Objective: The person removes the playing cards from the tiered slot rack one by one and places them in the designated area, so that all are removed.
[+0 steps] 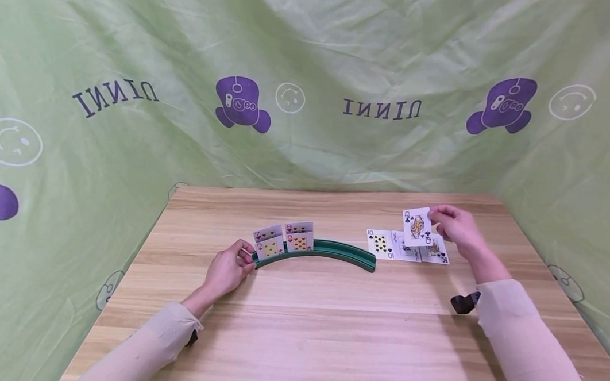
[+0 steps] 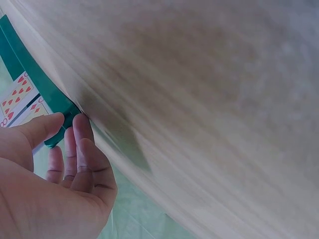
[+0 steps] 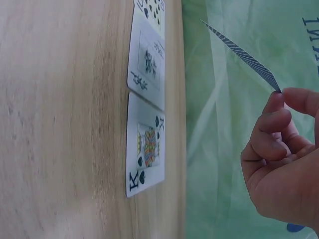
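Observation:
My left hand (image 1: 228,270) pinches the left end of a curved green card holder (image 1: 344,251) between thumb and fingers; the left wrist view shows the thumb (image 2: 45,127) on that end. Four-sided playing cards stand in the holder's left half in two overlapping pairs: a left pair (image 1: 269,249) and a right pair (image 1: 300,243). My right hand (image 1: 458,232) pinches a queen of clubs (image 1: 415,225) by its edge, raised above the table. Edge-on in the right wrist view, this card (image 3: 244,54) shows its striped back.
Below the raised card, a ten of spades (image 1: 380,244), a joker (image 3: 146,62) and a king of spades (image 3: 147,147) lie face up in a row on the wooden table (image 1: 298,328). Behind the table hangs a green printed cloth (image 1: 307,150).

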Available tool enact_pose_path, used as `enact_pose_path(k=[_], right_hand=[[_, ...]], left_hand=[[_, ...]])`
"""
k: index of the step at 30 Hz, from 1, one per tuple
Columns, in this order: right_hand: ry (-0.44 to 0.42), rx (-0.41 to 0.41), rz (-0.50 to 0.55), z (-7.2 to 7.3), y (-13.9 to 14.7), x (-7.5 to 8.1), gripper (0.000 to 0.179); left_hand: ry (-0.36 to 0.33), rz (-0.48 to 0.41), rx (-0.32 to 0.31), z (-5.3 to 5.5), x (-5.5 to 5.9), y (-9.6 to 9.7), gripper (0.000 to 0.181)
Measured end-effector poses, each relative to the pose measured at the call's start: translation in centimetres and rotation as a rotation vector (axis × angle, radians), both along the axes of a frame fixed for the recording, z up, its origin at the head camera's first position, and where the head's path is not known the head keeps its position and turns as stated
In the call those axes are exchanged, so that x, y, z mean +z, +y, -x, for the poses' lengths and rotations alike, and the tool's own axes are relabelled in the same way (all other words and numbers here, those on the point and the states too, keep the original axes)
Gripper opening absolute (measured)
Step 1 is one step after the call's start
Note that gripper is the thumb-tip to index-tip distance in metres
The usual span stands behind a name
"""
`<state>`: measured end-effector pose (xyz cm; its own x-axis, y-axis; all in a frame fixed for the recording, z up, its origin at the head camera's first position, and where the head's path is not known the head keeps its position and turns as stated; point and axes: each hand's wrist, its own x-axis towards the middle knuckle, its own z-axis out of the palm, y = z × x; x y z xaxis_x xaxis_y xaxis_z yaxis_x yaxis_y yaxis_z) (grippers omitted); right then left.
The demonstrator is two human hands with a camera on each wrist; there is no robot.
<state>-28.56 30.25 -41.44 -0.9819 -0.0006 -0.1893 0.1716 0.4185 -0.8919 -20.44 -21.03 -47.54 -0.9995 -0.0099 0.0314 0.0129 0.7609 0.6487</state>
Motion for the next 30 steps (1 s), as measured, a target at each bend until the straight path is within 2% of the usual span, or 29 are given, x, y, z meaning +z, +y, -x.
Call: enact_pose_path(k=[15,30], right_hand=[[0.002,-0.051,-0.022,-0.1,2.9,-0.6,0.034],[-0.053,-0.078,-0.041,-0.1,5.4,-1.5,0.038]], left_hand=[[0.002,-0.004,0.000,0.0,0.0,0.0,0.030],[0.025,0.007,-0.010,0.2,-0.2,-0.1,0.030]])
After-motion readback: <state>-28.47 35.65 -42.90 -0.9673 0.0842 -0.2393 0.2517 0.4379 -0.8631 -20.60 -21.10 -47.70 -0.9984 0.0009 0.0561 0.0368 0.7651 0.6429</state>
